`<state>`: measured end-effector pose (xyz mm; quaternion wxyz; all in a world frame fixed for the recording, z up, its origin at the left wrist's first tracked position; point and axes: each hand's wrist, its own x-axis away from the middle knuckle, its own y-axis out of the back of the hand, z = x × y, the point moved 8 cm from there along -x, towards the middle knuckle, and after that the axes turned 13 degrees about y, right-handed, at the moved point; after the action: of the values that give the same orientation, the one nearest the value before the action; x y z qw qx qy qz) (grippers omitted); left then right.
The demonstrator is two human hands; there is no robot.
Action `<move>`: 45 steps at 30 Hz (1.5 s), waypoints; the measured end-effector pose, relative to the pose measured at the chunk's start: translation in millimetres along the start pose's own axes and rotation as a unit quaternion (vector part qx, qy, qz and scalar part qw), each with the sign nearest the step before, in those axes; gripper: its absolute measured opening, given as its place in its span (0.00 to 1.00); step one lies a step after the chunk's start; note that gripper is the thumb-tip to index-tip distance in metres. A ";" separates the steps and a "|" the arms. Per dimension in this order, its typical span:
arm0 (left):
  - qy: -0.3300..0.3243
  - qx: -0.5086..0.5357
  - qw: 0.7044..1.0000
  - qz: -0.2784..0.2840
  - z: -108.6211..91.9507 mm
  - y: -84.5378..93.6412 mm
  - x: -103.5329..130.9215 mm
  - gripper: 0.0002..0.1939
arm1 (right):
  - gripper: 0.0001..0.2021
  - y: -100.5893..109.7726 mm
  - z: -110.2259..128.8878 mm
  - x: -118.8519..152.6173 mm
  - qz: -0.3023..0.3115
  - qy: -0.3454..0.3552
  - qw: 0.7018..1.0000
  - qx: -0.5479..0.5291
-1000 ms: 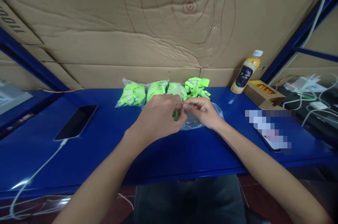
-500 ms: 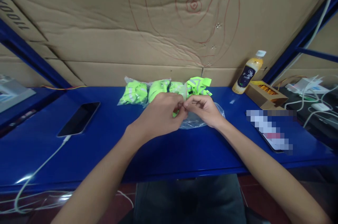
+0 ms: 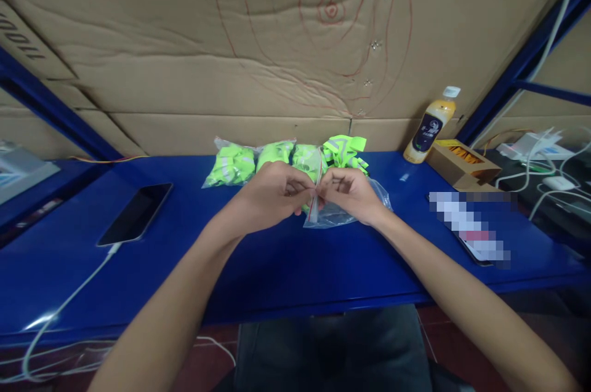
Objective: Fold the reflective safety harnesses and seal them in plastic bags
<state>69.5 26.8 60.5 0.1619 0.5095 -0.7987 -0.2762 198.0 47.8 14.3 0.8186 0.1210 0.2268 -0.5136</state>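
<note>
Between my hands lies a clear zip bag (image 3: 339,215) with a red line along its mouth; it looks flat and see-through on the blue table (image 3: 295,275). My left hand (image 3: 281,194) pinches the bag's red-lined edge with thumb and fingers. Right beside it, the fingertips of my right hand (image 3: 346,194) pinch the same edge. Behind my hands stand bagged neon-yellow vests with grey stripes, one bag (image 3: 232,164) at the left and another (image 3: 307,158) nearer the middle. At the right end of that row a loose neon-yellow vest (image 3: 345,152) lies crumpled.
A dark phone (image 3: 136,213) on a white cable lies at the left. To the right are a drink bottle (image 3: 429,127), an open cardboard box (image 3: 462,164) and a second phone (image 3: 466,229), partly blurred out. Cardboard sheets (image 3: 161,60) line the back.
My fingertips have shifted slightly left along the bag, and its red-lined edge now shows between them. The left hand's fingers have straightened a little. The view has moved slightly.
</note>
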 end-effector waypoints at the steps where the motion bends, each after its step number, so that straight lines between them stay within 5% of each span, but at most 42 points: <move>1: 0.010 0.008 1.000 0.009 2.9 -1.6 -1.5 0.11 | 0.16 0.0 -0.2 0.1 -0.003 -0.002 1.000 0.000; 7: 0.031 0.073 0.995 0.053 14.7 -8.5 -7.4 0.10 | 0.14 -0.2 0.4 1.0 0.008 -0.001 1.000 0.021; 11: 0.044 0.058 0.997 0.019 17.7 -7.1 -7.5 0.09 | 0.13 -3.6 3.8 -0.1 0.024 0.015 0.999 0.018; 15: 0.065 0.045 0.995 -0.069 17.3 -3.8 -7.2 0.08 | 0.07 0.1 5.1 -1.9 -0.010 0.043 0.999 0.031; 19: 0.067 0.012 0.971 -0.231 15.7 13.1 -3.7 0.06 | 0.11 21.7 1.7 2.1 -0.123 0.041 0.984 0.122; 23: 0.023 0.024 0.942 -0.333 14.9 28.3 1.1 0.07 | 0.10 34.0 27.7 7.0 -0.168 0.102 0.908 0.370; 25: 0.003 0.030 0.944 -0.329 14.3 27.1 0.2 0.07 | 0.05 24.1 45.8 6.0 -0.116 0.181 0.860 0.462; 28: -0.050 0.013 0.952 -0.303 5.2 16.9 0.1 0.07 | 0.15 5.9 51.1 5.7 0.023 0.249 0.821 0.514; 32: -0.169 -0.040 0.954 -0.245 -14.9 -6.0 2.5 0.09 | 0.21 -1.7 25.6 8.9 0.161 0.206 0.793 0.549; 35: -0.224 -0.050 0.949 -0.215 -21.5 -16.8 2.1 0.11 | 0.25 -3.2 9.2 8.2 0.170 0.185 0.783 0.569; 40: -0.274 -0.042 0.940 -0.198 -34.4 -14.2 10.6 0.11 | 0.11 -8.9 13.4 3.5 0.100 0.247 0.807 0.527; 43: -0.263 -0.079 0.917 -0.288 -36.7 11.5 23.0 0.07 | 0.11 0.2 32.4 3.2 0.029 0.289 0.847 0.444; 45: -0.230 -0.096 0.895 -0.371 -28.4 35.6 27.2 0.16 | 0.10 19.5 41.4 0.9 -0.054 0.260 0.880 0.394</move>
<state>47.4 6.1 104.0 -0.0922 0.6730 -0.5363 -0.5009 226.0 37.9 49.1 0.5861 0.5501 0.2167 -0.5540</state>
